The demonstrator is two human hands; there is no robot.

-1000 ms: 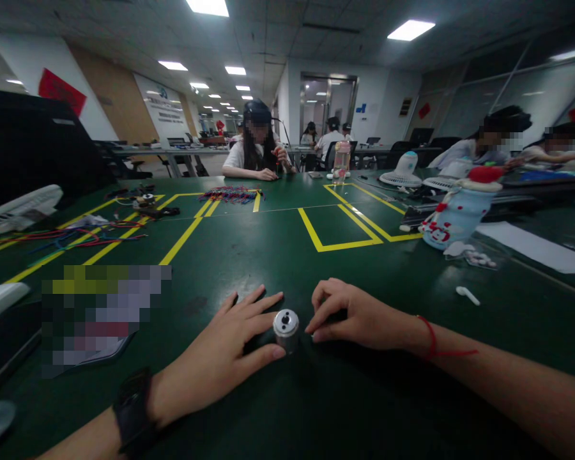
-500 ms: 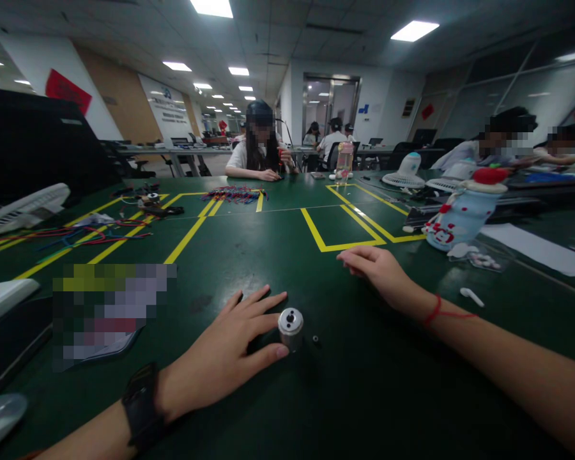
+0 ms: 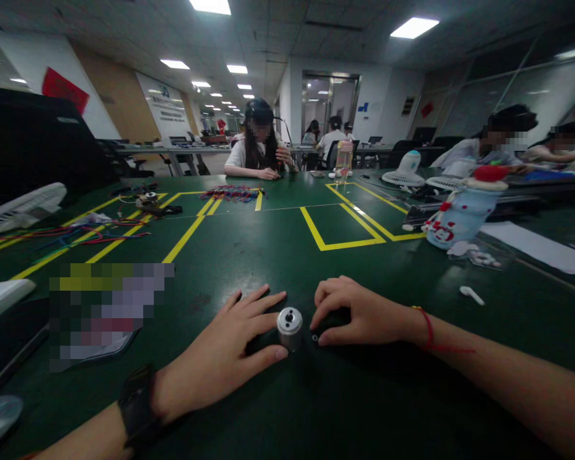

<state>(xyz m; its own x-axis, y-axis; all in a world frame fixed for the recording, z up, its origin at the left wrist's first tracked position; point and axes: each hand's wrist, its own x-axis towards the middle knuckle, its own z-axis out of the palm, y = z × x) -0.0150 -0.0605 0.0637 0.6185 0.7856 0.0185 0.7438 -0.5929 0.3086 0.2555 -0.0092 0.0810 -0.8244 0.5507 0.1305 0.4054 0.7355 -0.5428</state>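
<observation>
A silver metal cylinder (image 3: pixel 290 332), like a small motor body, stands upright on the green table. Its top face has a centre hole and smaller dark holes. My left hand (image 3: pixel 232 342) lies spread flat on the table beside it, with the index finger and thumb touching its left side. Just right of the cylinder is a tiny metal ring (image 3: pixel 315 338) on the tabletop. My right hand (image 3: pixel 359 313) has its thumb and index fingertip closed about this ring, the other fingers curled.
A pixelated packet (image 3: pixel 115 313) lies left of my left hand. Loose coloured wires (image 3: pixel 81 236) spread behind it. At right are a blue bottle (image 3: pixel 462 211), a white earbud (image 3: pixel 472 295) and paper (image 3: pixel 541 246). A person (image 3: pixel 256 144) sits across the table.
My right hand has come down and toward me, to the left, from the table's middle to the tiny ring. My left hand and the cylinder stay in place.
</observation>
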